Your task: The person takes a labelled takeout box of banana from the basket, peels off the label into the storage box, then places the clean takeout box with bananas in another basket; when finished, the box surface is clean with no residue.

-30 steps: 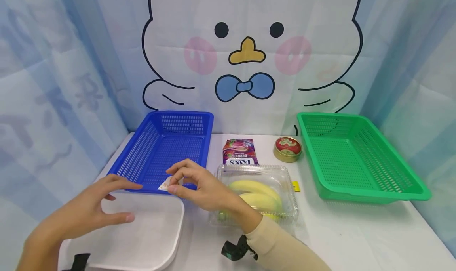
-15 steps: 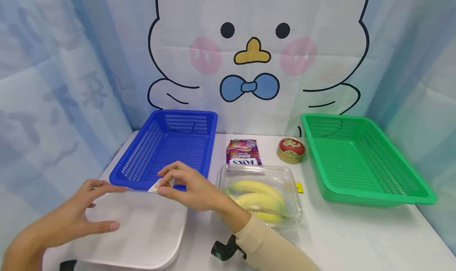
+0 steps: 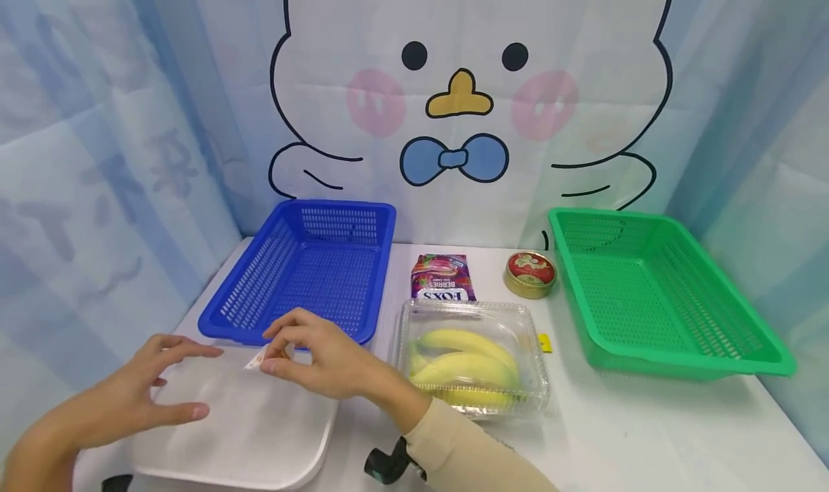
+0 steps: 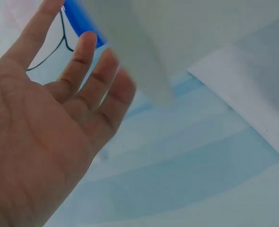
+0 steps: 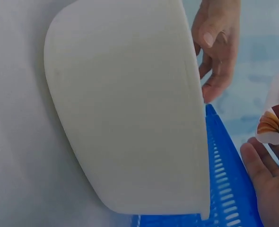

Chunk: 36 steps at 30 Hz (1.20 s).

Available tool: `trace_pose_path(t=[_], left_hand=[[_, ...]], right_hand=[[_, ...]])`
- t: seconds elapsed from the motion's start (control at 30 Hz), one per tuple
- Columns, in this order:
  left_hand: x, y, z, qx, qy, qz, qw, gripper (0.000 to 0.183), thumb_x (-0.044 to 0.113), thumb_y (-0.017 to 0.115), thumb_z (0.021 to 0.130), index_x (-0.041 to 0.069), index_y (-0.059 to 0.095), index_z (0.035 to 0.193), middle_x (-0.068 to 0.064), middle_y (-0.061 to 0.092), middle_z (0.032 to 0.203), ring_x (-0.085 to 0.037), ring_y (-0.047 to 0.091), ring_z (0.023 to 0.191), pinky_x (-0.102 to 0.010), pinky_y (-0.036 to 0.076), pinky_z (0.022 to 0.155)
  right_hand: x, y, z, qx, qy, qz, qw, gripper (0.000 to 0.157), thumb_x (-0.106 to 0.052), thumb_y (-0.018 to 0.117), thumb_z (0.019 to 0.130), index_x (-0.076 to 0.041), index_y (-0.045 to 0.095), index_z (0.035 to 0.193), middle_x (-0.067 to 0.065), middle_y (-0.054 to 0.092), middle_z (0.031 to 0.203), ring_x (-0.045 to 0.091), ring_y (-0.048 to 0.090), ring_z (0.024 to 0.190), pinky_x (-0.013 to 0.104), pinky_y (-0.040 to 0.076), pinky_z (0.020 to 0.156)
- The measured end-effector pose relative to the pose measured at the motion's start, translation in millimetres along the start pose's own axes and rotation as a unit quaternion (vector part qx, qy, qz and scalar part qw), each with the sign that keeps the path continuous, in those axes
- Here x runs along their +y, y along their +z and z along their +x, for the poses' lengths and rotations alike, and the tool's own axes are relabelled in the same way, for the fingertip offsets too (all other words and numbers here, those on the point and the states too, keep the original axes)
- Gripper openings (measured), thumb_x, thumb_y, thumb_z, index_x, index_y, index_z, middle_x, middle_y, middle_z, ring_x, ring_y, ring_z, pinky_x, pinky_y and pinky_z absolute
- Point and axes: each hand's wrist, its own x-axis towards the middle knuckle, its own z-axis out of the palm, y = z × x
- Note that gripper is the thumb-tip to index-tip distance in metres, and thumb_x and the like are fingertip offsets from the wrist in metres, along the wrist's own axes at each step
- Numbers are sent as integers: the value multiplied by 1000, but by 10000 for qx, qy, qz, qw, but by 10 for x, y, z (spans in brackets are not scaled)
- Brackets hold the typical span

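Observation:
My right hand [image 3: 330,359] pinches a small white sticker [image 3: 257,359] between thumb and index finger, over the far edge of a white plastic tub [image 3: 239,424]. In the right wrist view the sticker [image 5: 270,126] shows a rounded end with a picture of orange-yellow bananas. My left hand [image 3: 132,398] is at the tub's left side, thumb and fingers spread, nothing in its grasp. The left wrist view shows the left palm [image 4: 35,132] open beside the blurred white tub [image 4: 177,33].
A blue basket [image 3: 330,283] stands behind the tub, a green basket [image 3: 648,290] at the right. Between them are a clear plastic box [image 3: 492,319] with bananas [image 3: 469,370] inside, a purple candy packet [image 3: 442,276], a round red-and-gold tin [image 3: 529,274] and a small yellow piece [image 3: 545,343].
My right hand has moved left with the sticker, from the blue basket's near edge to over the tub. My left hand has drawn back leftward and lower beside the tub.

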Motion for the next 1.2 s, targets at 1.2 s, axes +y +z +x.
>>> trace_pose_path(t=[1.2], left_hand=[[-148, -15, 30, -455, -425, -160, 9979, 74, 34, 74, 95, -9, 45, 148, -43, 37, 144, -43, 61, 109, -56, 59, 84]], right_hand=[[115, 548, 302, -1410, 369, -1762, 9735, 23, -38, 66, 102, -21, 78, 109, -16, 63, 98, -7, 53, 94, 2, 37, 85]])
